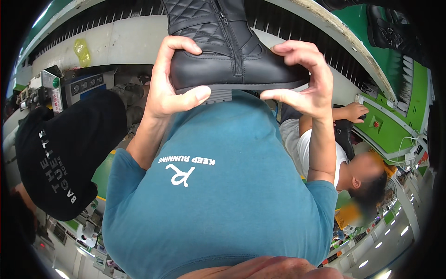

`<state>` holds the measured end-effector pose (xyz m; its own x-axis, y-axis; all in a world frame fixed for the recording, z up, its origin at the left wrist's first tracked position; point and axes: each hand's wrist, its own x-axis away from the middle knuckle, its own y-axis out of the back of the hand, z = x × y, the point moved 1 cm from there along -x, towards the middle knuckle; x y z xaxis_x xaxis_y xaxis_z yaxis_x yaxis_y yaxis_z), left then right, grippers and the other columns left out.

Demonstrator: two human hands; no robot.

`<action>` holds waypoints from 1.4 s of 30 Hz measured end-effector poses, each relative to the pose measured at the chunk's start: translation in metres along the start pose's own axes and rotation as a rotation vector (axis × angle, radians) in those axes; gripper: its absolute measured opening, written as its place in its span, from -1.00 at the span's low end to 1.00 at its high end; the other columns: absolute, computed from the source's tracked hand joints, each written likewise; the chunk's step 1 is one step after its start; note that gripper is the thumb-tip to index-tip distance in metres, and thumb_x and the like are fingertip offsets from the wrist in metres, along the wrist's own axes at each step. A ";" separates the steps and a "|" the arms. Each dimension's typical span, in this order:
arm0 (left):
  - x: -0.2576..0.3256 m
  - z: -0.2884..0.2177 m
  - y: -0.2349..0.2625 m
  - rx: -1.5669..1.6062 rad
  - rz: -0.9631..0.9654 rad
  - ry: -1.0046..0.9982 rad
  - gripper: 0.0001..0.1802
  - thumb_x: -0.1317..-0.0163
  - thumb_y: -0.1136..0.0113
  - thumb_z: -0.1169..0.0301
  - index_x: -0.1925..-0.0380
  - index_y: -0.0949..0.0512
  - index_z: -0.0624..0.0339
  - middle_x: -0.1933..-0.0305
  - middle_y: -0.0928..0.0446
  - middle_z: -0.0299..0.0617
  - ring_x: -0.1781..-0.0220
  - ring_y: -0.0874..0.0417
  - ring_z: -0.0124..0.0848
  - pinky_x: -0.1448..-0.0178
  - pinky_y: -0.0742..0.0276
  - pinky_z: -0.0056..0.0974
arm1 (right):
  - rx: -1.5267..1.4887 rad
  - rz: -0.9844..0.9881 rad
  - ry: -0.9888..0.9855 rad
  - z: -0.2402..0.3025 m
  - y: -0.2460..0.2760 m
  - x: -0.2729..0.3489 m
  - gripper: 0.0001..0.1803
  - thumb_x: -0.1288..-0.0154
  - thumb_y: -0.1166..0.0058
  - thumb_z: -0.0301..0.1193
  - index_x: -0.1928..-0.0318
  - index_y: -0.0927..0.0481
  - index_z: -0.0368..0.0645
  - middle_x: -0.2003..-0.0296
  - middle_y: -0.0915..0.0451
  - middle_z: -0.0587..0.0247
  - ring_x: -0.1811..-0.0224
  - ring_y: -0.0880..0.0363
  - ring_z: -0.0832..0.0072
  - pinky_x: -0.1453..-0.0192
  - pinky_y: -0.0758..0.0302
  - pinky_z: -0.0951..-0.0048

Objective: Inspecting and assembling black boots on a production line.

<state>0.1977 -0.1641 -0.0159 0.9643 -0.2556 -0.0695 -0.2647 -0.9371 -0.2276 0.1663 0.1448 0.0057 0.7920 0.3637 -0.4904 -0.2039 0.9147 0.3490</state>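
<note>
A black leather boot (227,56) with a quilted shaft and a side zip is held up between both hands, its sole running left to right across the view, toe toward the right and heel toward the left. The left hand (169,86) is closed around the heel end, fingers curled over the upper and thumb pressed under the sole by the grey heel block (218,96). The right hand (304,79) pinches the toe end, fingers arched above, thumb below. Both grip equally close; behind them lie a teal T-shirt (223,195) and a conveyor (134,37)
</note>
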 end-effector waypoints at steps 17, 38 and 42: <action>0.007 -0.007 -0.031 -0.084 -0.024 -0.066 0.02 0.28 -0.86 0.29 -0.21 -0.42 0.13 -0.17 -0.47 -0.19 -0.22 -0.57 -0.40 -0.32 -0.56 -0.23 | 0.380 -0.017 0.246 0.040 -0.029 0.009 -0.69 0.00 -0.63 -0.49 0.36 -0.66 -0.16 0.00 -0.86 0.15 -0.26 -0.78 -0.01 -0.48 -0.57 -0.30; -0.013 -0.009 -0.051 -0.533 0.057 -0.457 0.57 0.07 -0.86 0.31 -0.75 0.15 0.34 -0.83 0.04 0.27 -0.82 -0.16 0.11 -0.80 -0.20 0.09 | -0.840 -0.371 -0.447 -0.008 -0.068 0.010 0.34 -0.15 -0.53 0.37 -0.60 -0.35 -0.45 -0.40 -0.60 -0.14 -0.45 -0.62 0.12 -0.56 -0.51 0.14; -0.022 -0.027 -0.037 -0.734 0.075 -0.481 0.19 0.19 -0.49 0.67 -0.64 -0.37 0.19 -0.66 -0.39 0.24 -0.46 -0.65 0.13 -0.49 -0.62 -0.02 | -1.371 -0.265 -0.460 0.000 -0.036 0.007 0.27 -0.26 -0.48 0.32 -0.62 -0.32 -0.44 -0.43 -0.58 -0.14 -0.48 -0.60 0.11 -0.58 -0.52 0.10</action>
<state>0.1863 -0.1298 0.0198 0.7932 -0.3495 -0.4987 -0.0961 -0.8805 0.4642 0.1786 0.1141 -0.0106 0.9483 0.3155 -0.0343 -0.1932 0.4883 -0.8510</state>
